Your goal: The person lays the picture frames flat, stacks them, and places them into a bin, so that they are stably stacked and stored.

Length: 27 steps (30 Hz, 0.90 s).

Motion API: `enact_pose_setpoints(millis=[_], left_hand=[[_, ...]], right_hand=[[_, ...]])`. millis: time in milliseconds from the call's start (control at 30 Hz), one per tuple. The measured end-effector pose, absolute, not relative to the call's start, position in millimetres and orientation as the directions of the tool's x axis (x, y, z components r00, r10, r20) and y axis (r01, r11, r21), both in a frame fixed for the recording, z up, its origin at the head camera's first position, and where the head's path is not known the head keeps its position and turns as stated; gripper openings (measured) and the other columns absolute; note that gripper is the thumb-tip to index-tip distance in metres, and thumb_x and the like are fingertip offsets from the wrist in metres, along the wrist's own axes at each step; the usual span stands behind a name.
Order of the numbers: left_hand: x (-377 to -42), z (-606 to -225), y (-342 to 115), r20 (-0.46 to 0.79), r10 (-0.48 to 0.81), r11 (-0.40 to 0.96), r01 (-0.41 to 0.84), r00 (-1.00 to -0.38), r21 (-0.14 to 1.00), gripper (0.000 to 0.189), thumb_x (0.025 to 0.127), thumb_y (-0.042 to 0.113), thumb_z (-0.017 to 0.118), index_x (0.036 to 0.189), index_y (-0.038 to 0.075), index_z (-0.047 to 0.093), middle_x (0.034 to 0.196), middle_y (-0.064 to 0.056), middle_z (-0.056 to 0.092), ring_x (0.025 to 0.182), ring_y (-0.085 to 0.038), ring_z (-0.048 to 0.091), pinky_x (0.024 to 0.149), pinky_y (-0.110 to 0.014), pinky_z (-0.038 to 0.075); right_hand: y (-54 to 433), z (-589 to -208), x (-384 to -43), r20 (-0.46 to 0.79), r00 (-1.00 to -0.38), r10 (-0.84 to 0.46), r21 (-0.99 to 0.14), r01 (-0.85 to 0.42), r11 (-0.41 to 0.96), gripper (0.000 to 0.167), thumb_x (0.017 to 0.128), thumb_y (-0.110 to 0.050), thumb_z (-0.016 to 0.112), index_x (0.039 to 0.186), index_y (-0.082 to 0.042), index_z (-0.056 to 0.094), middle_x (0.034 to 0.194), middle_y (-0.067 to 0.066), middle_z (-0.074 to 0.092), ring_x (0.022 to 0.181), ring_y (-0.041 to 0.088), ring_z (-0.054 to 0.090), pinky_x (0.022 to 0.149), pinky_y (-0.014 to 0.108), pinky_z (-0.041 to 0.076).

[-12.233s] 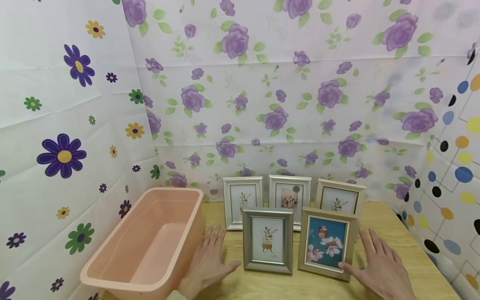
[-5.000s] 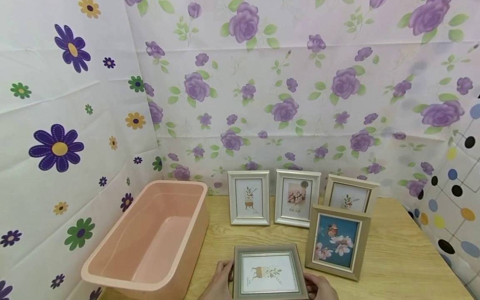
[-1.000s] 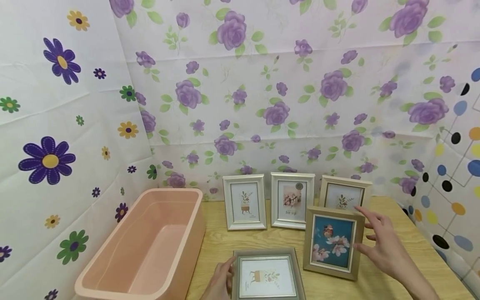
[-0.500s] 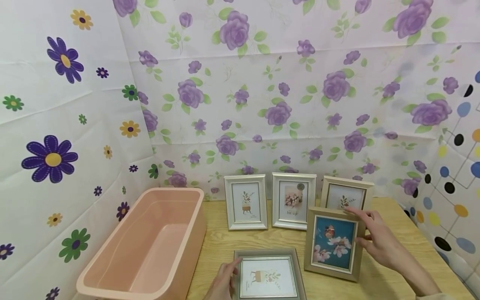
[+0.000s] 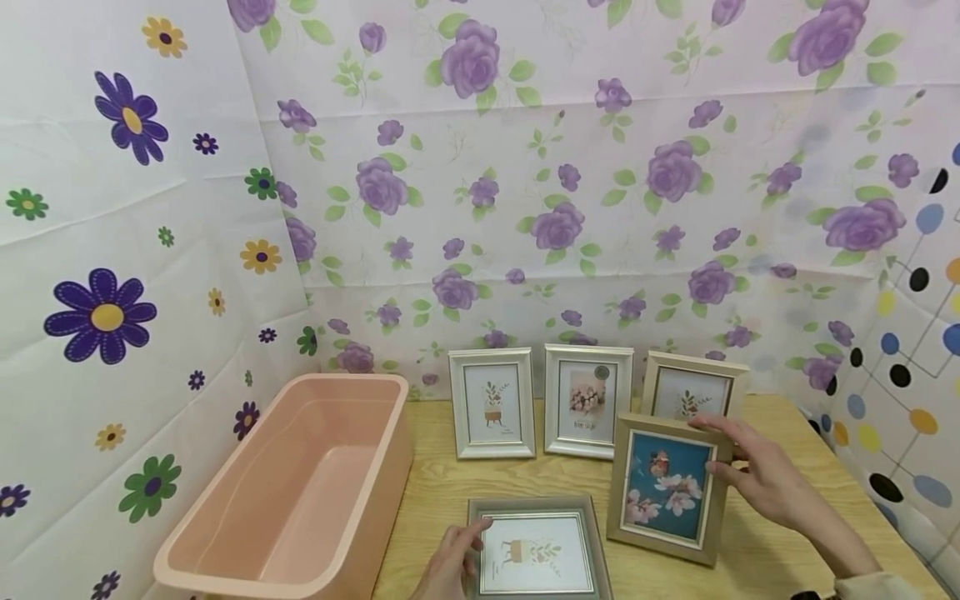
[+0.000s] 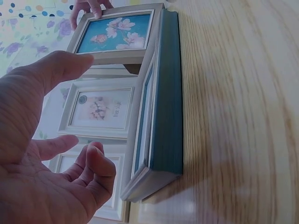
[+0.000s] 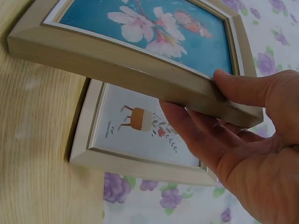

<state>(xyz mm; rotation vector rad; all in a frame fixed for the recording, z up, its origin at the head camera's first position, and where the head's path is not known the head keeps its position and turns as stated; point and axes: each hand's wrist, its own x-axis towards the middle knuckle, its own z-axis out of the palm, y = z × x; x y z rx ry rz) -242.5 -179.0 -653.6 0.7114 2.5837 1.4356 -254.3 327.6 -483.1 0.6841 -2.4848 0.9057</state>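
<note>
My right hand [image 5: 768, 479] pinches the right edge of a tan picture frame [image 5: 666, 492] with pink blossoms on blue. In the right wrist view its thumb [image 7: 243, 88] presses the front border of that frame [image 7: 140, 77], the other fingers tucked behind. A grey-green picture frame [image 5: 534, 503] with a potted-plant print lies face up at the front. Beside its left edge is my left hand [image 5: 447, 562], index finger extended over the corner. The left wrist view shows this hand [image 6: 51, 168] with relaxed, half-bent fingers and nothing between them, near the frame's dark green side [image 6: 167, 102].
Two silver-white picture frames [image 5: 492, 446] stand upright at the back, beside a beige frame [image 5: 693, 363] partly hidden by the blossom one. A deep pink plastic basin [image 5: 397, 425] stands at the left on the wooden table [image 5: 435, 479]. Flowered cloth [image 5: 465, 233] hangs behind.
The grey-green frame, upright at first, now lies flat after both hands held it. My right hand then moved to the blossom frame and took its edge; the left stayed beside the flat frame.
</note>
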Motion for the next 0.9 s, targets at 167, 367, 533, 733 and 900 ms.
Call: enact_pose_setpoints(millis=[167,367,533,733,900], left_hand=[[-239,-652,-171,0.141,0.403,0.479,0.339,-0.905,0.809,0.094,0.08,0.047,0.098,0.16,0.031,0.051,0.118,0.003,0.056,0.084,0.005,0.054,0.07,-0.018,0.05],[-234,-650,-164,0.14,0.365,0.453,0.307,-0.92,0.837,0.091,0.08,0.048,0.098,0.159,0.035,0.053,0.118,0.006,0.058,0.082,0.004,0.055,0.063,-0.019,0.052],[-235,-650,-162,0.121,0.353,0.446,0.281,-0.928,0.85,0.091,0.08,0.047,0.097,0.158,0.039,0.052,0.118,0.005,0.059,0.082,0.002,0.057,0.062,-0.021,0.054],[-219,-604,-151,0.097,0.349,0.375,0.234,-0.932,0.897,0.088,0.084,0.037,0.095,0.16,0.024,0.052,0.119,0.001,0.058,0.081,0.004,0.054,0.062,-0.018,0.049],[-205,-565,-143,0.063,0.339,0.32,0.178,-0.939,0.931,0.088,0.087,0.024,0.091,0.159,-0.001,0.047,0.124,-0.011,0.056,0.087,0.001,0.053,0.065,-0.019,0.048]], right_hand=[[325,-480,-249,0.448,-0.861,-0.241,-0.588,-0.486,0.646,0.063,0.091,0.002,0.083,0.148,-0.013,0.064,0.148,0.0,0.067,0.112,-0.019,0.058,0.071,0.025,0.061],[320,-481,-235,0.342,-0.934,-0.108,-0.748,-0.34,0.571,0.06,0.094,0.007,0.078,0.149,-0.005,0.054,0.138,0.038,0.059,0.082,-0.005,0.073,0.061,0.027,0.064],[316,-478,-222,0.288,-0.957,0.036,-0.807,-0.222,0.548,0.068,0.097,0.004,0.077,0.157,-0.007,0.048,0.137,0.034,0.057,0.084,-0.005,0.072,0.064,0.03,0.066],[304,-471,-208,0.207,-0.965,0.16,-0.892,-0.119,0.436,0.072,0.1,0.001,0.076,0.163,-0.015,0.044,0.12,0.001,0.064,0.083,0.004,0.077,0.07,0.033,0.068],[291,-471,-201,0.16,-0.959,0.234,-0.969,-0.108,0.221,0.071,0.096,0.004,0.078,0.157,-0.021,0.051,0.106,-0.023,0.065,0.081,0.009,0.079,0.068,0.035,0.068]])
